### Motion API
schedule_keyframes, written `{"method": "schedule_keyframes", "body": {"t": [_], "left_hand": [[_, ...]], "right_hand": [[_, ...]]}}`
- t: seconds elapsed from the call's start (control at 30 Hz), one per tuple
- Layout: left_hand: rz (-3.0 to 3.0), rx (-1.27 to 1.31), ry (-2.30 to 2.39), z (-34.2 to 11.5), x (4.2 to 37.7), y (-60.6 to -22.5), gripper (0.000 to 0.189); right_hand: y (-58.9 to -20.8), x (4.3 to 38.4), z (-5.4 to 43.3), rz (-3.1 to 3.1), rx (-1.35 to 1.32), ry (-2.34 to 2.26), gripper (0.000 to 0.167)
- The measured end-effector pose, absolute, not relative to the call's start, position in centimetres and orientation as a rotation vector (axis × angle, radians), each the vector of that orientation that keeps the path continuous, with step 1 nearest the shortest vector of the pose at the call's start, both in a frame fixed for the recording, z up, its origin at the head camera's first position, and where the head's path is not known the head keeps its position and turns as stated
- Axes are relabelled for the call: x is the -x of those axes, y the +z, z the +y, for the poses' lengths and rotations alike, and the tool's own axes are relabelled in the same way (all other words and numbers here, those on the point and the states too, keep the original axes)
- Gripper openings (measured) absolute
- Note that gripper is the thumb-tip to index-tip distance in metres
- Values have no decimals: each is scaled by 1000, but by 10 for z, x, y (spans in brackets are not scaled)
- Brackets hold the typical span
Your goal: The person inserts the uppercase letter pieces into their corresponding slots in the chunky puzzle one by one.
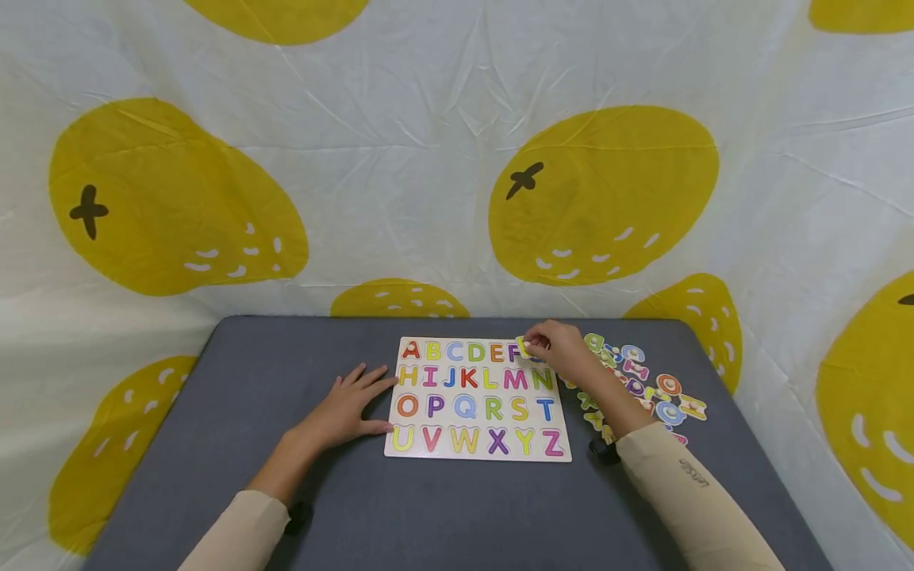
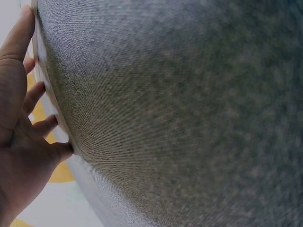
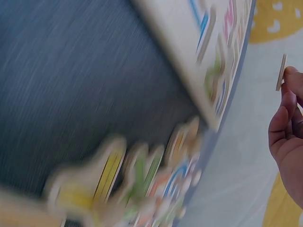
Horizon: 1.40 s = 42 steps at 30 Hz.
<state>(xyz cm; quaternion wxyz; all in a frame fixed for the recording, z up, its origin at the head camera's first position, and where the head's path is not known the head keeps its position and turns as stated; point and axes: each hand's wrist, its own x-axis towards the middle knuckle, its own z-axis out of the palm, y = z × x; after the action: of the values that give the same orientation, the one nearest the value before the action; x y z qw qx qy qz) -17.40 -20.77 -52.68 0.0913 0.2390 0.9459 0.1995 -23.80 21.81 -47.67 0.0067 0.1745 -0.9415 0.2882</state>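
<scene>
i have the right hand (image 1: pixel 562 349) pinching a small yellow piece (image 1: pixel 523 346) between thumb and fingers, its edge jutting past the fingertips, at the letter board's (image 1: pixel 478 392) top row beside the f; i can't tell whether they touch. my left hand (image 1: pixel 348 408) rests with fingers spread against the board's left edge; loose letters (image 1: pixel 635 387) lie to the right

I see multicoloured letters (image 1: pixel 468 377) on a pale board (image 1: pixel 480 392); loose pieces (image 1: pixel 635 387) in yellow, green, blue, orange. The table (image 1: pixel 457 507) reads dark grey on my feed; sleeves (image 1: pixel 696 503) beige; backdrop (image 1: pixel 407 190) white with yellow fruit shapes (image 1: pixel 607 206).
</scene>
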Motion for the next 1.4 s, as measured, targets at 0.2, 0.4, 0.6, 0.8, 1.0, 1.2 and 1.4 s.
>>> {"method": "schedule_keyframes", "body": {"t": [0.2, 0.4, 0.6, 0.8, 1.0, 1.2, 1.4], "left_hand": [[2812, -704, 587, -209, 173, -528, 86], [2809, -717, 597, -209, 174, -528, 87], [2812, -730, 599, -211, 174, -531, 86], [2808, -723, 604, -209, 175, -530, 86], [2819, -738, 621, -210, 175, -529, 85], [2827, -749, 612, -210, 175, -530, 85], [2826, -739, 608, -208, 176, -529, 85]], "right_hand": [[-483, 247, 175, -2961, -588, 978, 11], [-488, 259, 140, -2975, -626, 978, 8], [-499, 269, 110, -3012, -662, 986, 8], [-509, 275, 82, -3064, -661, 890, 8], [-509, 279, 61, -3048, -724, 812, 7], [-508, 280, 48, -3085, -665, 750, 9], [-510, 282, 46, -3084, -625, 789, 7]]}}
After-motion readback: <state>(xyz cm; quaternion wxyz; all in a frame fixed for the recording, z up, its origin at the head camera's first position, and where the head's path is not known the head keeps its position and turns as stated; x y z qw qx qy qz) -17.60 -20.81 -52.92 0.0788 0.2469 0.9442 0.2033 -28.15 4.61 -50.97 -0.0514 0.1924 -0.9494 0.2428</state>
